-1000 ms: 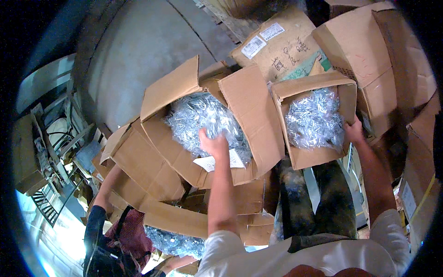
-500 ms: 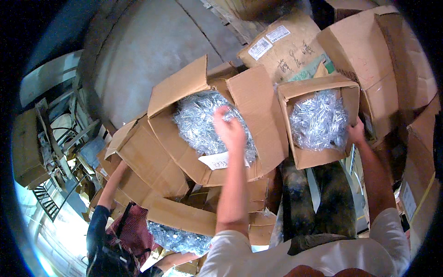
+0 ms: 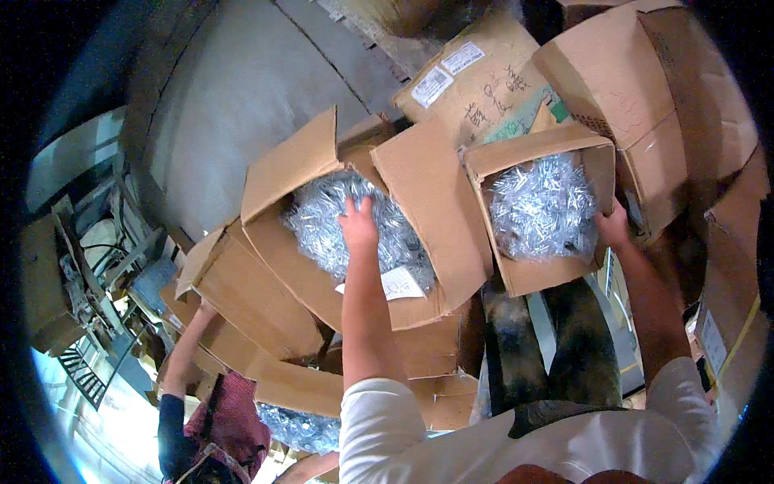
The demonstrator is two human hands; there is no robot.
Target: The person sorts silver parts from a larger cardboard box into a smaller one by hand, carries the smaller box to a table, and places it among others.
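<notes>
A large open carton [image 3: 278, 262] is heaped with small, shiny pieces in clear plastic [image 3: 322, 214]; their exact kind is too fine to tell. My left hand [image 3: 360, 226] reaches over this heap, fingers spread and touching or just above the top, with nothing visible in them. A white paper slip [image 3: 401, 283] lies on the heap by the near wall. To the right, a smaller open carton [image 3: 532, 278] holds similar plastic-wrapped pieces [image 3: 542, 206]. My right hand [image 3: 614, 224] grips its right wall, part of the fingers hidden by the cardboard.
At the lower left, a co-worker's arm [image 3: 189, 347] reaches to another carton [image 3: 258, 302]. Another carton of clear packs [image 3: 298, 427] stands near it. A labelled carton [image 3: 472, 89] is behind, tall cartons [image 3: 625, 97] stand at the right, and concrete floor [image 3: 258, 89] shows beyond.
My left hand has moved left over the heap and its fingers have spread. The white slip has shifted and tilted. My right hand stays on the small carton, and the whole view has shifted slightly.
</notes>
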